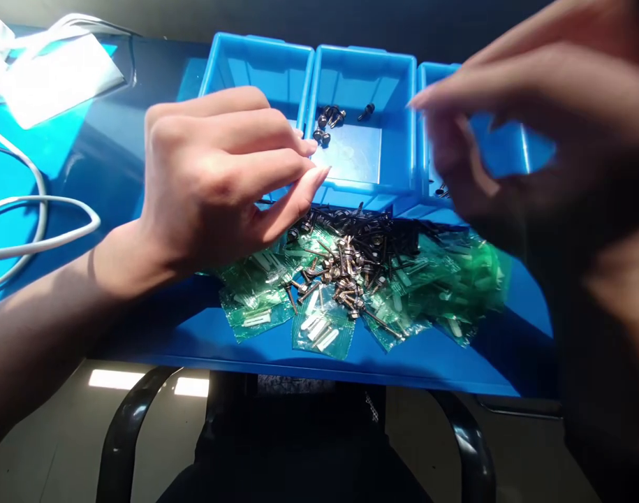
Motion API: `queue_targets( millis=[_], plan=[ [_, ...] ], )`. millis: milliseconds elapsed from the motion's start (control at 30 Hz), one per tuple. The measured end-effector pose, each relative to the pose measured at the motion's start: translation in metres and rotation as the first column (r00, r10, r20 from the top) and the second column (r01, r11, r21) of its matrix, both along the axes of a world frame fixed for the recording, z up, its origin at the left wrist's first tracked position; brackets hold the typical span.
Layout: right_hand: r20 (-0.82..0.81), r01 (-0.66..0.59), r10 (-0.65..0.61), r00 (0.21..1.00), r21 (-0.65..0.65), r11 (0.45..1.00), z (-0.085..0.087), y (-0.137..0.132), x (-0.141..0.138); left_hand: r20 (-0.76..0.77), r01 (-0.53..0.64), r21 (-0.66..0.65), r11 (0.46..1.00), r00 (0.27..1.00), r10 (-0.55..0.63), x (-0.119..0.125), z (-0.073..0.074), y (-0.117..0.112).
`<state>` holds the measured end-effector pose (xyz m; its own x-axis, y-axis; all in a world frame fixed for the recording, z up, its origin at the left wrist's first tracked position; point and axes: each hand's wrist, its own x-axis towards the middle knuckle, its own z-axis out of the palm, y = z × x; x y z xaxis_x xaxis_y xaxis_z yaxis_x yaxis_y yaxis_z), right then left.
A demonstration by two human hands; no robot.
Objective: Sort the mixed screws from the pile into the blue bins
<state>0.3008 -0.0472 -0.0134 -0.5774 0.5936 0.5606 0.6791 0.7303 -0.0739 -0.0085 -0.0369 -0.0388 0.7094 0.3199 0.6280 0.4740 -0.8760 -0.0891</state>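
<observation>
My left hand (209, 175) is closed in a pinch at the left front of the middle blue bin (397, 126); anything between its fingertips is too small to make out. Over the right blue bin (529, 150) is my right hand (512, 105), smeared by motion, its fingers curled together; what they hold, if anything, does not show. Several dark hex-head screws (332, 115) lie inside the middle bin. In front of the bins spreads a heap of loose screws (348, 269), among green-tinted clear plastic packets (324, 325) with white plugs inside.
A left blue bin (261, 66) stands partly behind my left hand. White cables (41, 202) and a white sheet-like object (62, 77) lie at the far left. The blue table's front edge (319, 370) is near my lap, between black chair arms (125, 433).
</observation>
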Motion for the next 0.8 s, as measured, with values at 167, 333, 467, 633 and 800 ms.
queue_targets(
  millis=[167, 333, 467, 633, 800],
  plan=[
    [0.179, -0.212, 0.186, 0.966, 0.137, 0.968, -0.002, -0.029, -0.03, -0.02, 0.039, 0.021, 0.999, 0.999, -0.039, -0.002, 0.002, 0.003],
    [0.352, -0.237, 0.22, 0.91, 0.006, 0.972, -0.008, -0.036, -0.032, -0.03, 0.091, 0.021, 0.996, 0.995, -0.09, -0.005, 0.002, 0.007],
    [0.339, -0.217, 0.269, 0.902, -0.184, 0.959, -0.014, -0.037, -0.036, -0.063, 0.083, 0.05, 0.995, 0.995, -0.079, -0.005, 0.0, 0.009],
    [0.329, -0.217, 0.265, 0.906, -0.176, 0.96, -0.016, -0.038, -0.038, -0.078, 0.057, 0.014, 0.998, 0.995, -0.055, -0.003, 0.001, 0.006],
    [0.143, -0.141, 0.138, 0.98, 0.008, 0.99, -0.007, -0.032, -0.02, -0.048, 0.066, -0.052, 0.996, 0.996, -0.069, 0.0, 0.004, 0.001]
  ],
)
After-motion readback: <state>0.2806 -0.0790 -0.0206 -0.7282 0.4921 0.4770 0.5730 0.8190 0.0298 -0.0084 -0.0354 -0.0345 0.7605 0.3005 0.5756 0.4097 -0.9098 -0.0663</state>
